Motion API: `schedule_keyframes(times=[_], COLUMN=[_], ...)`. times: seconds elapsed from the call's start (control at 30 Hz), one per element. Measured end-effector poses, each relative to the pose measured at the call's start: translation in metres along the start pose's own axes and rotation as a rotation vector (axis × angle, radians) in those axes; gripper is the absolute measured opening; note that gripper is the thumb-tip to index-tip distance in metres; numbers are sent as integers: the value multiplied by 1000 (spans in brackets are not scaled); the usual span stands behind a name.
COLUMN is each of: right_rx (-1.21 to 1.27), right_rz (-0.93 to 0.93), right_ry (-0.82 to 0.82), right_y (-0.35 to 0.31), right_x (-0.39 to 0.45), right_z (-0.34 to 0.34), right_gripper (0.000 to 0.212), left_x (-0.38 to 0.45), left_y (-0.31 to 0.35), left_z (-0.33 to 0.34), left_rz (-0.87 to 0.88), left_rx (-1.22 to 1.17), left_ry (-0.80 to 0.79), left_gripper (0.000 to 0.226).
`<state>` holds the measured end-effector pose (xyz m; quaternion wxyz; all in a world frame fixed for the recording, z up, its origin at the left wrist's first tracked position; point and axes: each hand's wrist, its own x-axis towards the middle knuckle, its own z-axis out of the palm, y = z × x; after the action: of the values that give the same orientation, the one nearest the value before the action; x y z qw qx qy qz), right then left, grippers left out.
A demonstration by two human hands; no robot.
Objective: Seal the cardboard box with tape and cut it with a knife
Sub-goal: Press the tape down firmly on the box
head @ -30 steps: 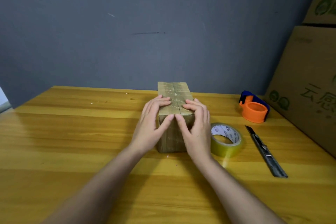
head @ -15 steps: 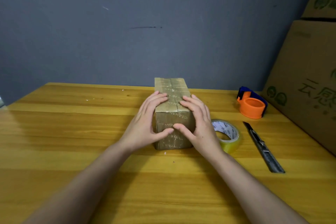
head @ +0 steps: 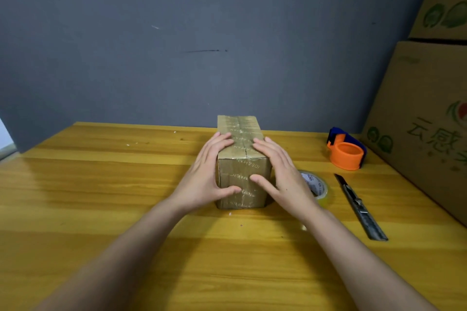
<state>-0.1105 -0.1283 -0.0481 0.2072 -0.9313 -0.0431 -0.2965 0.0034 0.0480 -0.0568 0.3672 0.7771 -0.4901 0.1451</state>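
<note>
A small cardboard box (head: 239,129), wrapped in clear printed tape, stands lengthwise on the wooden table (head: 101,197). My left hand (head: 204,177) cups its near left corner, fingers on the top and thumb across the front face. My right hand (head: 283,174) mirrors it on the near right corner, thumb pressed on the front face. A roll of clear tape (head: 319,187) lies flat just right of my right hand, partly hidden by it. A grey utility knife (head: 358,206) lies further right, blade end pointing away from me.
An orange and blue tape dispenser (head: 346,153) sits at the back right of the table. Large printed cartons (head: 424,121) are stacked along the right edge. A grey wall (head: 227,45) stands right behind the table.
My thumbs have slid from the top front edge down the box's front face, and my hands have spread out to its near corners. The box, tape roll and knife have stayed put.
</note>
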Motion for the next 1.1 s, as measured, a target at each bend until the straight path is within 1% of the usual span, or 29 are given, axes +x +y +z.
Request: schedule_keyframes(times=[0.07,0.17,0.2,0.27,0.3,0.37,0.5,0.63,0.73,0.77,0.8,0.83,0.87,0.9,0.93,0.97,1.0,1.03,1.1], right_rx=[6,-43,-41,60,137,240,222,257,260,262,268,269,256,225,182,129,78,42,5], right_rz=[2,-2,25,146,203,258,288,318,337,348,360,372,381,380,372,363,360,362,374], right_ry=[-24,-97,-109,-129,-126,-82,1,44,38,30,30,42,67,104,144,185,224,264,351], right_y=[1,2,1,-7,-11,-18,-24,-27,-25,-25,-24,-23,-21,-18,-13,-6,1,9,25], right_x=[1,1,-1,-2,-2,-1,8,13,13,12,11,10,9,7,3,-1,-6,-11,-23], right_z=[-2,-4,-4,-2,0,6,18,27,29,28,26,23,18,12,6,0,-6,-11,-19], right_gripper=[68,87,90,89,86,85,93,92,94,95,96,94,90,82,72,59,48,38,27], left_x=[0,-1,-1,-1,0,0,4,7,5,2,-1,-6,-10,-14,-16,-17,-16,-14,-8], left_y=[2,3,4,6,8,10,4,-1,3,6,11,17,24,31,38,45,53,62,79], left_z=[-1,-2,-3,-3,-3,-2,0,4,6,9,11,12,12,12,12,13,16,21,37], left_rz=[-10,-24,-31,-80,-121,-206,-318,-375,-395,-398,-405,-417,-399,-325,-205,-64,76,196,382], left_rx=[-10,-3,4,-3,-29,-99,-219,-278,-309,-311,-287,-225,-131,-20,87,173,233,281,375], left_ry=[3,-3,-5,-9,-17,-35,-57,-90,-95,-81,-35,50,159,264,341,377,372,327,177], left_gripper=[99,100,101,103,105,111,122,120,118,118,117,114,107,98,87,77,68,59,46])
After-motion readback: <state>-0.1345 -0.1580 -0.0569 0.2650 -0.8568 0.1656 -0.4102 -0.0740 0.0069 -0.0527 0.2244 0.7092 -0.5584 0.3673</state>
